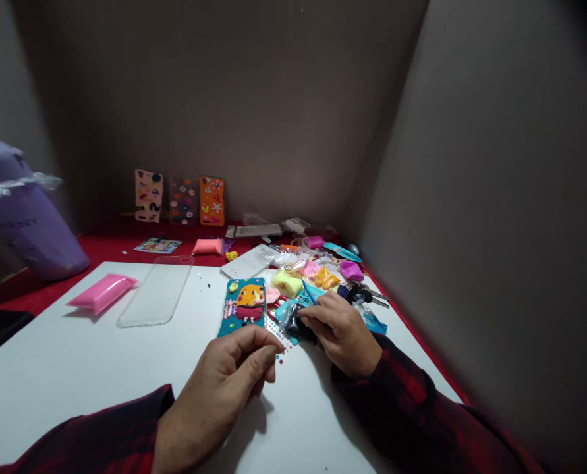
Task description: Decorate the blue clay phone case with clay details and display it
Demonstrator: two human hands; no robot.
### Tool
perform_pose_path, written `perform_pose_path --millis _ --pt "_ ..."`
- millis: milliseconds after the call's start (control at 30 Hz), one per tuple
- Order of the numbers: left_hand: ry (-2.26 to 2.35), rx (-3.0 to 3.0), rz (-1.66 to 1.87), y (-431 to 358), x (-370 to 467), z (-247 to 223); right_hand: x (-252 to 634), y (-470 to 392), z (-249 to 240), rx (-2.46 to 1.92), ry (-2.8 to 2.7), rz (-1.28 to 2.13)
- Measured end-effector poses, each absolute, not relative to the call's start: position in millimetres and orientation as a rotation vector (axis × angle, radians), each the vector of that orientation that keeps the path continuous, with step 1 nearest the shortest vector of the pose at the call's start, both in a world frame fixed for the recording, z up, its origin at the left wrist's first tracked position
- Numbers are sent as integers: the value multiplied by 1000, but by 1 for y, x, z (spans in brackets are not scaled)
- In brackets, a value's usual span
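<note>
My left hand (228, 378) is above the white board (95, 388), its thumb and index finger pinched together; what they hold, if anything, is too small to tell. Just beyond it lies a teal phone case (228, 322) decorated with an orange and dark red clay figure. My right hand (342, 329) is closed around a thin blue stick (308, 291), beside a bag of black clay (298, 324). Small coloured gems (286, 343) lie between the two hands.
A clear phone case (157, 293) and a pink clay packet (103, 293) lie at left, near a purple bin (31, 217). Coloured clay bags (288, 283) and scissors (375, 296) crowd the right. Three decorated cases, including an orange one (211, 201), stand at the back.
</note>
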State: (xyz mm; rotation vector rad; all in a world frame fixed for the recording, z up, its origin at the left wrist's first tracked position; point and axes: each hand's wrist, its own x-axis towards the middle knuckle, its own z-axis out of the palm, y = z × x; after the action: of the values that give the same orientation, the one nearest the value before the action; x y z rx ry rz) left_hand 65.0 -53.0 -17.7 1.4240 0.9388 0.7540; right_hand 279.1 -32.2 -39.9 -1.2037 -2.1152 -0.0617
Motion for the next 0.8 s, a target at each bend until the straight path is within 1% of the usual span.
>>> perform_pose_path --millis 300,533,800 --pt "968 1407 772 -53 65 -16 279 -34 -36 -1259 -1990 26" --pt "917 1126 700 -45 69 -20 275 -37 -34 -1151 -2016 29" --pt "830 1023 679 -46 67 -25 271 -40 -32 -1054 -1950 9"
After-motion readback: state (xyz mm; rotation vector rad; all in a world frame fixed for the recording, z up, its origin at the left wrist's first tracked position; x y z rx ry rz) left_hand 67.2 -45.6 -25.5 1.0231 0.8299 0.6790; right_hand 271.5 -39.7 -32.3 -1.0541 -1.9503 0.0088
